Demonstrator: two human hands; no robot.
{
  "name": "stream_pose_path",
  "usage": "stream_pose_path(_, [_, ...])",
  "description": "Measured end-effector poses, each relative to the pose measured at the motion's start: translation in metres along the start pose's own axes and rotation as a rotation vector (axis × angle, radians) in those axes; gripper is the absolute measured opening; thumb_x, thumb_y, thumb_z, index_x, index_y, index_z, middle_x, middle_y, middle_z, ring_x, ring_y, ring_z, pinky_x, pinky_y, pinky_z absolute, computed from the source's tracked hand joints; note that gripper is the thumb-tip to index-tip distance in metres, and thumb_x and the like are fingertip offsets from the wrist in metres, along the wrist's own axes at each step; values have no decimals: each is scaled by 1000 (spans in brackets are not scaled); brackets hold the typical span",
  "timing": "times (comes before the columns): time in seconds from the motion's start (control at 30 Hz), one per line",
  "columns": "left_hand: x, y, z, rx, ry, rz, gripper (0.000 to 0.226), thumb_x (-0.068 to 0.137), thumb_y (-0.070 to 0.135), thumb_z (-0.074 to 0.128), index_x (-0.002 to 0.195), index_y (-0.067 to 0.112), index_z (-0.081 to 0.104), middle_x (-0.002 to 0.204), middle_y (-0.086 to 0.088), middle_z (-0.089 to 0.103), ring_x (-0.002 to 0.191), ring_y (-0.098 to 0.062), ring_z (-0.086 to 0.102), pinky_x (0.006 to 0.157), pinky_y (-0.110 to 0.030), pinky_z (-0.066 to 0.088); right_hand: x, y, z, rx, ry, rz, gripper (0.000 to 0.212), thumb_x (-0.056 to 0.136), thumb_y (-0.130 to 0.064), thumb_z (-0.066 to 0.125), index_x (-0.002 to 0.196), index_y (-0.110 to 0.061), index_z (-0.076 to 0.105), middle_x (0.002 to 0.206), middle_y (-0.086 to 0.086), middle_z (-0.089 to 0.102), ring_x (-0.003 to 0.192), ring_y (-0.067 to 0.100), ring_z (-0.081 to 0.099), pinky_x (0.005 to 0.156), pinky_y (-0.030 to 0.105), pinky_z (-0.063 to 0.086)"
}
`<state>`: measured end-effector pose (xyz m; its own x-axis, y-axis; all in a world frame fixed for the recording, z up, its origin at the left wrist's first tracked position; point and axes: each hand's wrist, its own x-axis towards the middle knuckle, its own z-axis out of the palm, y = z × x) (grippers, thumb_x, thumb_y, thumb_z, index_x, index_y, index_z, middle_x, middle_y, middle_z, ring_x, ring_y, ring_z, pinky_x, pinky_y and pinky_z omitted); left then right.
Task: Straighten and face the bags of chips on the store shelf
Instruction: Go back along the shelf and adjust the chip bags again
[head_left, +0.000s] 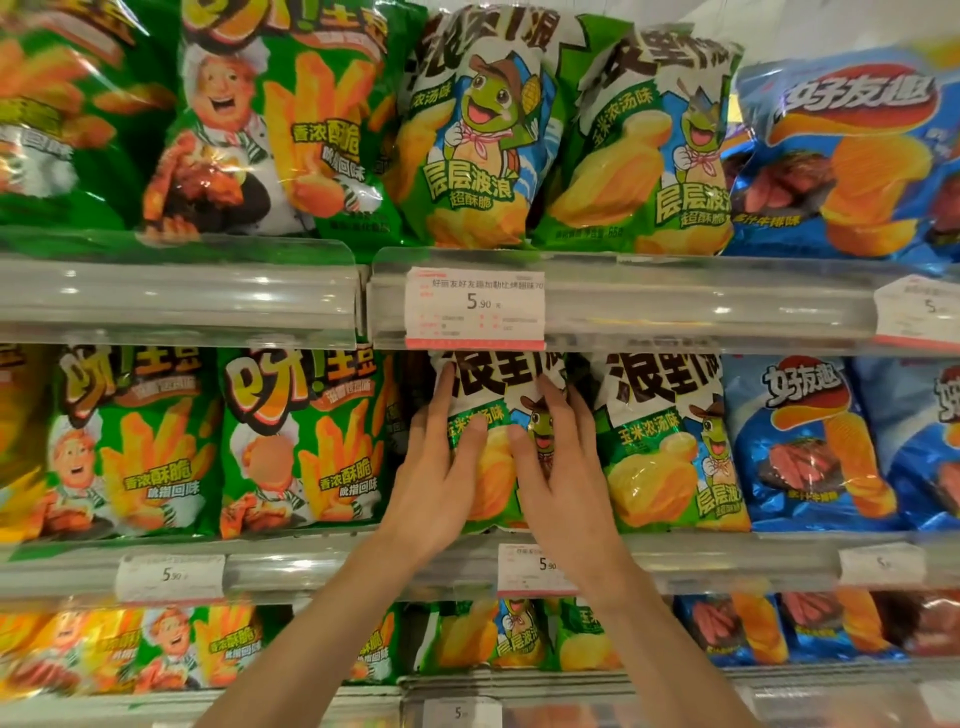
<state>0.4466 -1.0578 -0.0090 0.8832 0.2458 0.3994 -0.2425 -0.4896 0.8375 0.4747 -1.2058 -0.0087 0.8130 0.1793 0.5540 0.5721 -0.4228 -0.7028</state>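
A green and white bag of wavy chips with a turtle cartoon (496, 379) stands upright in the middle of the middle shelf. My left hand (441, 467) lies flat on its left half with the fingers straight and pointing up. On the right half of the same bag my right hand (558, 467) presses flat, fingers straight, partly covering the cartoon. The two hands sit side by side, nearly touching. A matching bag (670, 441) stands just to the right, facing forward.
Green fries bags (306, 441) fill the left of the middle shelf and blue chip bags (810, 447) the right. The upper shelf (675, 301) carries the same three kinds. Clear rails with price tags (475, 306) front each shelf. A lower shelf holds more bags (488, 639).
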Motion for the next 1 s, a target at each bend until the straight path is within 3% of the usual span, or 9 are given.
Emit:
stream_pose_path(0.1, [-2,1,-8,-62,-21,21,63,100,57,43,152,60,7,160,20,27,146,-2,27,121,-41,26,0,-3,-6,30,-11,9,57,100,-51,47,153,-44,26,163,-10,20,150,8,22,119,35,31])
stream_pose_path(0.17, [-6,4,-17,-68,-24,34,64,102,47,51,155,52,16,157,22,34,145,0,30,119,-42,32,-3,-4,-15,72,16,20,52,99,-41,55,149,-35,39,154,-9,37,141,4,36,115,31,38])
stream_pose_path(0.27, [-22,4,-30,-151,2,12,55,100,31,59,149,42,37,136,36,52,127,11,48,105,-20,46,-16,-1,-28,172,47,51,38,97,-36,61,134,-33,55,135,-14,51,127,4,51,106,30,46])
stream_pose_path(0.33, [-39,2,-38,-155,42,-23,47,99,29,61,143,37,46,128,32,58,117,12,55,96,-12,48,-27,1,-37,217,71,58,30,95,-36,62,125,-29,61,124,-12,57,117,4,58,98,25,52])
stream_pose_path(0.47, [-76,-1,-50,-156,92,-75,32,96,44,61,128,40,59,116,19,69,108,-2,66,90,-26,54,-51,3,-46,338,-24,153,19,93,-39,58,110,-33,66,98,-9,72,92,9,69,78,29,57])
stream_pose_path(0.6, [-104,-11,-60,-157,139,-110,22,98,38,62,120,39,66,108,10,74,102,-11,70,90,-37,54,-77,8,-40,369,-73,234,21,91,-44,56,102,-33,69,87,-8,75,82,8,70,70,23,56])
stream_pose_path(0.77, [-112,-24,-79,-202,169,-123,24,95,40,63,119,36,67,107,8,75,95,-13,74,88,-39,54,-96,10,-29,336,-37,326,12,95,-30,59,96,-31,71,82,-8,75,77,7,69,65,16,54])
stream_pose_path(1.0, [-105,-44,-123,-289,50,-45,20,98,37,60,114,34,70,115,10,73,107,-10,69,90,-21,54,-109,-28,7,306,67,337,17,97,-15,60,94,-23,74,80,-4,75,74,8,69,67,14,53])
